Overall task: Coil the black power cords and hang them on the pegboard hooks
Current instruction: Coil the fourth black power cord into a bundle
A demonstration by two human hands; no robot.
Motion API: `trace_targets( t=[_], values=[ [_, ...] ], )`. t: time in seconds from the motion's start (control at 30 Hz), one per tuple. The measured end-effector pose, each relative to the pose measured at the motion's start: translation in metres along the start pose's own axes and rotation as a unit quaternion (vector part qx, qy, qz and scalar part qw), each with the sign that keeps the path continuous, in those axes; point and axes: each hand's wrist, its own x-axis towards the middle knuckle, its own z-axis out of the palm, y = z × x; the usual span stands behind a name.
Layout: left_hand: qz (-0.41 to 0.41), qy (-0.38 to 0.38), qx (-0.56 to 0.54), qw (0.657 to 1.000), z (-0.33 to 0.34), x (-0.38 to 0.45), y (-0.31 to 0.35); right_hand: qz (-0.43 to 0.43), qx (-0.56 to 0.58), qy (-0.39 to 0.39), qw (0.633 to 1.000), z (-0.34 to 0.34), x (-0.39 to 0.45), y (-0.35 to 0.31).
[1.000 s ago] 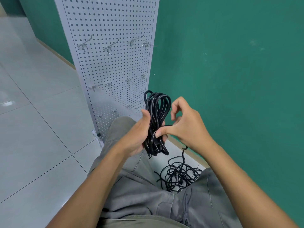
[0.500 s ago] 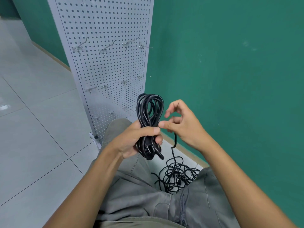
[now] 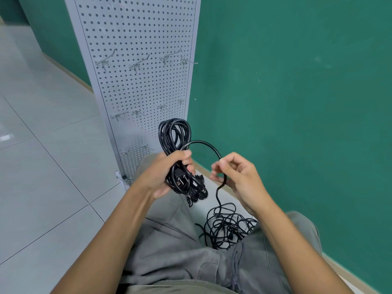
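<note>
The left hand (image 3: pixel 164 174) clamps the coiled black cord (image 3: pixel 175 145) just in front of the pegboard (image 3: pixel 137 39), whose hooks (image 3: pixel 139 64) hang bare. The right hand (image 3: pixel 237 177) now pinches a free loop, arched wider than before. Loose cord (image 3: pixel 228 228) lies on the floor (image 3: pixel 42 166) below. No writing is readable.

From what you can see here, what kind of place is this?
Probably a plain indoor workroom or storage corner: a white pegboard with metal hooks stands against a green wall, on a pale tiled floor.
</note>
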Motion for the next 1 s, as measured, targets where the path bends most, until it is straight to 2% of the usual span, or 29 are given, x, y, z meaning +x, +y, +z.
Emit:
trace_targets(
  t=[0.13,0.33,0.47,0.63,0.77,0.9,0.97,1.0],
  values=[
    [-0.015,-0.015,0.056,0.998,0.011,-0.001,-0.006,0.001,0.064,0.002,0.998,0.013,0.001,-0.015],
    [0.023,-0.029,0.140,0.990,0.015,-0.002,-0.009,0.018,0.149,0.007,0.989,0.033,0.006,-0.037],
    [0.032,-0.071,0.145,0.986,0.018,-0.003,-0.009,0.035,0.115,0.001,0.993,0.042,0.011,-0.047],
    [0.009,-0.080,0.135,0.987,0.014,-0.003,-0.009,0.077,0.046,0.023,0.996,0.045,0.016,-0.056],
    [-0.007,-0.092,0.132,0.987,0.011,-0.004,-0.008,0.015,0.017,0.106,0.994,0.048,0.020,-0.058],
    [0.004,-0.107,0.087,0.990,0.007,-0.006,-0.006,-0.016,0.019,0.152,0.988,0.058,0.024,-0.055],
    [0.017,-0.097,0.071,0.993,0.007,-0.004,-0.007,0.009,0.022,0.132,0.991,0.061,0.028,-0.052],
    [0.021,-0.090,0.063,0.994,0.007,-0.004,-0.007,0.031,0.028,0.098,0.994,0.063,0.030,-0.049]
  ],
)
